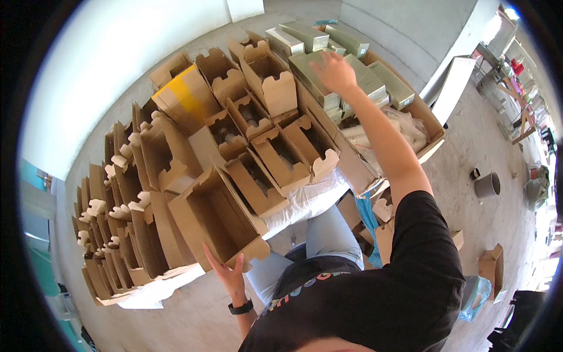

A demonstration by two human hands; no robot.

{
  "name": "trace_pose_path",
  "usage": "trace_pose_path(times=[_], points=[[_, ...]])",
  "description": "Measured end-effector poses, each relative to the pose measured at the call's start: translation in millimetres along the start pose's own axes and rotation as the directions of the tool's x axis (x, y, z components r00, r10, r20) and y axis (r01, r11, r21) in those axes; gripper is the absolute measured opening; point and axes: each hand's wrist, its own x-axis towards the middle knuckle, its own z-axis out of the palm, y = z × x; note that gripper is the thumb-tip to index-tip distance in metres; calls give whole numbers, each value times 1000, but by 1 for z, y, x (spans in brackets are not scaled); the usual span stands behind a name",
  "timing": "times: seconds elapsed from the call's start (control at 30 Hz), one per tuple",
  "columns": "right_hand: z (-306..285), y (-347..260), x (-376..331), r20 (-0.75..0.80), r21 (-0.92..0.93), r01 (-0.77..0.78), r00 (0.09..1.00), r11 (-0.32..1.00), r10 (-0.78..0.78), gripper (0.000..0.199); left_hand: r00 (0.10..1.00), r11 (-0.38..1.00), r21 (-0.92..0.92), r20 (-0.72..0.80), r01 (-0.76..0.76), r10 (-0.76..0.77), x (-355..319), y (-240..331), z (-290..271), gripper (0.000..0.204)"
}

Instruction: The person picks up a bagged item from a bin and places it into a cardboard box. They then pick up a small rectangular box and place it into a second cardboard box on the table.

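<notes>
An open, empty cardboard box (220,214) tilts toward me at the near edge of the packed boxes. My left hand (226,274) grips its near end, thumb and forefinger spread against the cardboard, the other fingers partly hidden. Far out in front, my right hand (334,70) is over a long greenish-gold box (309,76), its fingers loosely bent and apart. Nothing shows in its grasp, and whether it touches the box cannot be made out. More gold boxes (365,79) lie around it inside a large carton (431,126).
Upright cardboard boxes (274,154), some with dark items inside, fill the middle. Many nested open boxes (117,223) stand left. Clear plastic bags (404,126) lie in the large carton. A grey bucket (488,185) and a loose box (491,267) are on the floor at right.
</notes>
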Motion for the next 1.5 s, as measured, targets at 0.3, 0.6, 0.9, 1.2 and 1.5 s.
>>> trace_pose_path(times=[0.3,0.6,0.9,1.2,1.5], points=[[20,-42,13,197,-279,13,979,960,44,76,999,1000,18,-39,8,-7,-4,0,-1,97],[40,-19,29,153,-206,-40,986,978,72,65,996,991,108,-12,-84,86,1,6,11,94],[19,-16,5,-317,119,-52,944,992,88,59,996,989,118,-20,-87,90,6,-28,-3,94],[24,-7,-36,-419,497,7,878,868,233,67,1000,995,97,11,-25,24,3,-10,1,93],[9,-3,-59,-387,606,12,878,795,282,64,996,983,165,-19,-85,90,0,-7,4,97]])
